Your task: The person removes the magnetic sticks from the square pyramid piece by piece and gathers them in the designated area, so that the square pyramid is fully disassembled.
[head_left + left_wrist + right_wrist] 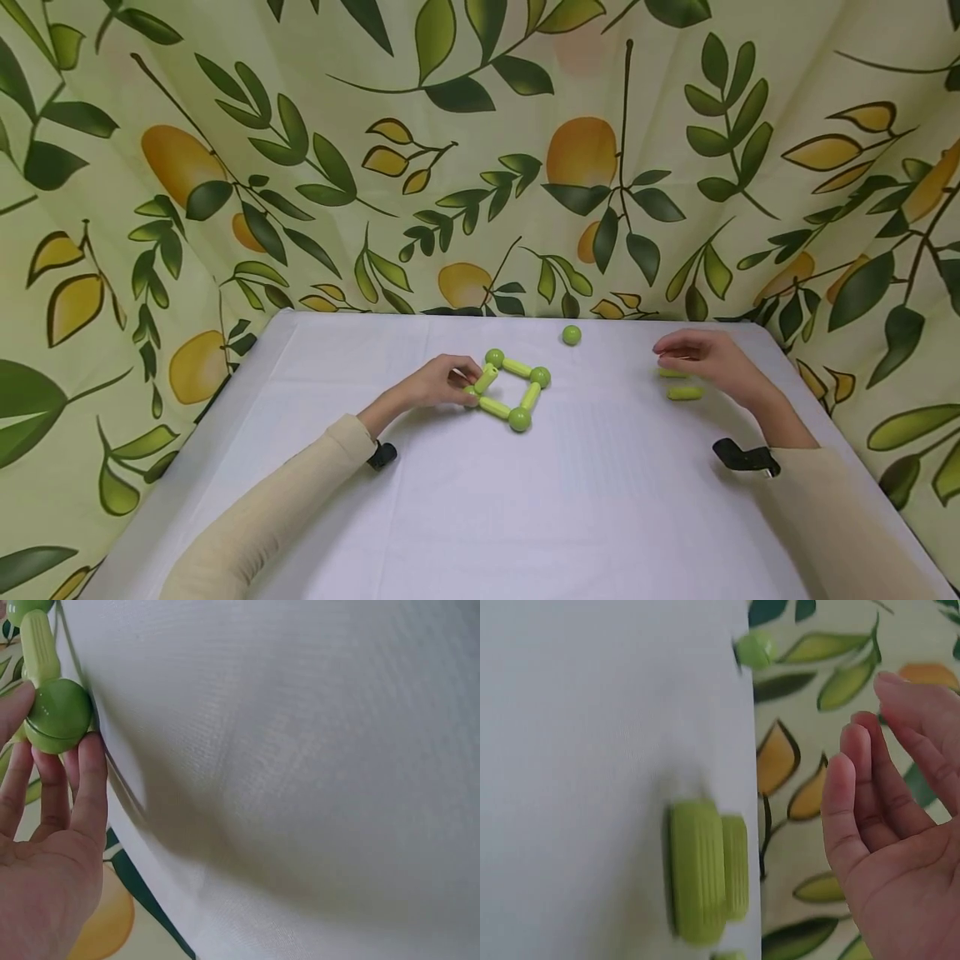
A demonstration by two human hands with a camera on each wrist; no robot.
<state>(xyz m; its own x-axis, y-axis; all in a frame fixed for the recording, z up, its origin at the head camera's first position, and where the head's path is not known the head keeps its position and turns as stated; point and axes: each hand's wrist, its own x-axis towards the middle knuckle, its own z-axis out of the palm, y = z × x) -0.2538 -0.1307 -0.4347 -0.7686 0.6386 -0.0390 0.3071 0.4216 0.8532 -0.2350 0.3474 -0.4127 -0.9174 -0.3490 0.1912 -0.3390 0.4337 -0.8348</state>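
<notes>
A four-sided frame of light green ribbed rods (531,397) joined by darker green balls (519,419) lies on the white-covered table. At its left corner, my left hand (438,382) grips one green ball (60,718) between thumb and fingers; a rod (39,649) runs away from that ball. My right hand (705,362) hovers over the loose rods on the right, its fingers relaxed and nothing between them. One loose green rod (685,392) is fully visible below that hand, while another rod (672,374) is partly covered by it.
A single green ball (572,335) lies near the table's far edge. Behind the white tablecloth (465,508) hangs a leaf-and-fruit patterned curtain (495,208), which also runs along both sides. In the right wrist view, part of another green piece (727,955) shows at the bottom.
</notes>
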